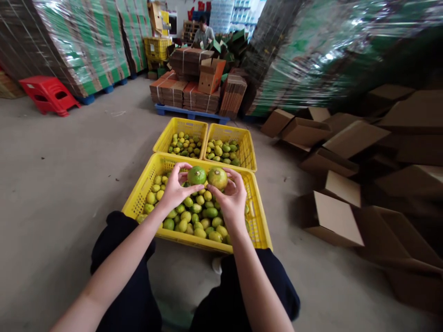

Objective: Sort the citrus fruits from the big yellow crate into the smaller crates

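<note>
My left hand [177,188] grips a green lemon [197,175] between thumb and fingers, its stem end facing me. Beside it, my right hand [235,194] is closed around a yellowish-green lemon [217,178] with brown marks. The two fruits are held side by side, almost touching, above a large yellow crate [138,186]. Loose green and yellow lemons [199,216] fill the bottom of that crate, partly hidden by my hands. Behind it stand a smaller-looking yellow crate [162,136] on the left and another yellow crate [248,147] on the right, both holding lemons.
Open cardboard boxes [335,216] lie heaped on the right. Ahead, a blue pallet [190,113] bears bundled flat cartons [173,92], with a person [205,34] behind. A red stool [50,94] stands at left. Wrapped pallet stacks [83,46] rise on both sides.
</note>
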`<action>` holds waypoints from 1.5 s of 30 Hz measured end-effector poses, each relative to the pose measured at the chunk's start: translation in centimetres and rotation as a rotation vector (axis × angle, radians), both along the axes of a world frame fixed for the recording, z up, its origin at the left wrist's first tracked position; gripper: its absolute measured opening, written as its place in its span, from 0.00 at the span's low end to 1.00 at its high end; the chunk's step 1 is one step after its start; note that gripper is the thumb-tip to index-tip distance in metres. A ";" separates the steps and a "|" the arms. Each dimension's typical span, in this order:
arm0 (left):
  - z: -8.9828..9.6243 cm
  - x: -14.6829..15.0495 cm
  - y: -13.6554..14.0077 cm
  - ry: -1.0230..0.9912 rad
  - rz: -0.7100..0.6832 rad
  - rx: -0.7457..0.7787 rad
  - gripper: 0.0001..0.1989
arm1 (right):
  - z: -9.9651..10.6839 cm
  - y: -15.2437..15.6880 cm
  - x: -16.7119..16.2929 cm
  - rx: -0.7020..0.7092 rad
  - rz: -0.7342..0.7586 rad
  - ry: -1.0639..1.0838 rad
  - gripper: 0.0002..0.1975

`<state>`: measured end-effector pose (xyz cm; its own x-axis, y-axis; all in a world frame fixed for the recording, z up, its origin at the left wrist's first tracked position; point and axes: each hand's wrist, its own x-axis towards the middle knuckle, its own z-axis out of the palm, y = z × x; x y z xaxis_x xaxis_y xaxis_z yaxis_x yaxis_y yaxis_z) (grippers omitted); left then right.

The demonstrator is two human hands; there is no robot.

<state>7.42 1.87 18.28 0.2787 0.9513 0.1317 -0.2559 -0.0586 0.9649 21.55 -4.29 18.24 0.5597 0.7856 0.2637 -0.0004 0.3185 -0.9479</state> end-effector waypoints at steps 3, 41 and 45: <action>0.3 -0.1 0.0 -0.075 -0.030 -0.075 0.26 | 0.4 0.0 0.1 0.007 0.022 0.108 0.25; -0.4 0.5 0.7 -0.329 0.085 -0.582 0.16 | -0.8 1.6 -1.6 -0.145 0.141 0.600 0.14; -1.6 1.5 0.1 -0.280 0.118 -0.461 0.16 | -2.2 2.5 -2.3 -0.216 0.179 0.725 0.12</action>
<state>8.88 1.97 16.67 0.1812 0.9506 -0.2522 -0.5240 0.3103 0.7932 19.25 -1.84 15.99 0.3937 0.8725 -0.2895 -0.6782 0.0631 -0.7321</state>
